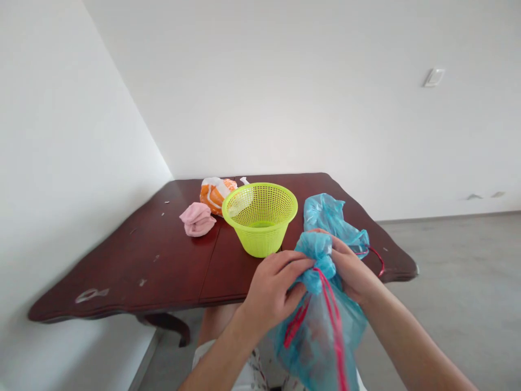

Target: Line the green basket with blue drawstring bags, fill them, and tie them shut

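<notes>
**Blue drawstring bag [319,342] bunched at the neck**

The bag hangs in the air just off the near edge of the dark wooden tabletop [134,266], with its red strings [336,326] trailing down the front. The left hand [271,288] comes up from below, wrist bent, its fingers [291,264] curled together over the gathered plastic. The right hand [352,269] reaches in from the other side, its fingers [340,251] clamped around the same neck. Just behind the hands, more blue plastic [325,216] rests on the tabletop; whether it belongs to this bag, I cannot tell. Farther back stand a lime-green plastic basket [260,241], a pink cloth [197,220] and an orange-and-white plastic bag [215,195].
</notes>
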The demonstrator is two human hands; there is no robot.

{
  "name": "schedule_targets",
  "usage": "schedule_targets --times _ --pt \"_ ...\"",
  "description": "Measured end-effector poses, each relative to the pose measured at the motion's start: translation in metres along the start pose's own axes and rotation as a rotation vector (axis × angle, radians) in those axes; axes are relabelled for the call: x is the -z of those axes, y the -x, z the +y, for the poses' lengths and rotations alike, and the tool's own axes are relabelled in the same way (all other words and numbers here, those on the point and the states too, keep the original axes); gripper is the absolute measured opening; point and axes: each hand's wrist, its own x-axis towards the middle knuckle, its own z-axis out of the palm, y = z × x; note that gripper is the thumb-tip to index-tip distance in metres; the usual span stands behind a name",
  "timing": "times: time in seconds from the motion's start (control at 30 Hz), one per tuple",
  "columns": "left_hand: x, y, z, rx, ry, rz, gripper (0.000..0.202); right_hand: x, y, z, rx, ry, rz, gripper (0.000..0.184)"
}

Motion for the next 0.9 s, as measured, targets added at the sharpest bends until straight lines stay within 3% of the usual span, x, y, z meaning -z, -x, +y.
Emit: schedule_targets --times 0.03,0.1,0.17,0.2,0.27,0.33,0.4,0.47,0.6,0.7,0.77,0.83,0.9 --pt "-0.001 0.001 -0.003 0.065 0.068 0.035 0.028 0.001 0.006 0.005 0.017 0.038 0.025 0.038" --pt "0.002 0.002 -0.005 0.196 0.137 0.046 0.021 0.004 0.022 0.010 0.169 0.167 0.202 0.037" --pt "0.006 0.002 -0.004 0.266 0.117 -0.069 0.027 0.007 0.041 0.011 0.364 0.316 0.371 0.033" --pt "0.007 0.002 -0.002 0.259 0.089 -0.155 0.033 0.007 0.050 0.010 0.408 0.367 0.376 0.033" --pt "0.008 0.001 0.000 0.186 0.014 -0.301 0.050 0.004 0.063 0.008 0.376 0.395 0.251 0.033" --pt "0.007 0.002 0.000 0.107 -0.076 -0.339 0.064 -0.001 0.069 0.009 0.286 0.355 0.137 0.026" --pt "0.005 0.005 -0.003 0.076 -0.141 -0.318 0.066 -0.005 0.069 0.015 0.236 0.325 0.115 0.024" --pt "0.005 0.011 -0.008 0.072 -0.163 -0.289 0.057 -0.007 0.068 0.023 0.231 0.326 0.129 0.037" --pt "0.011 0.033 -0.025 0.125 -0.048 -0.191 0.045 0.000 0.074 0.038 0.362 0.329 0.319 0.032" --pt "0.015 0.052 -0.034 0.308 0.230 0.005 0.041 0.010 0.081 0.044 0.414 0.275 0.550 0.027" --pt "0.016 0.061 -0.035 0.416 0.393 0.162 0.042 0.015 0.084 0.046 0.394 0.223 0.638 0.027" --pt "0.015 0.065 -0.032 0.444 0.499 0.216 0.041 0.014 0.086 0.048 0.389 0.189 0.577 0.024" --pt "0.013 0.066 -0.026 0.452 0.588 0.125 0.043 0.009 0.087 0.049 0.395 0.172 0.409 0.018"
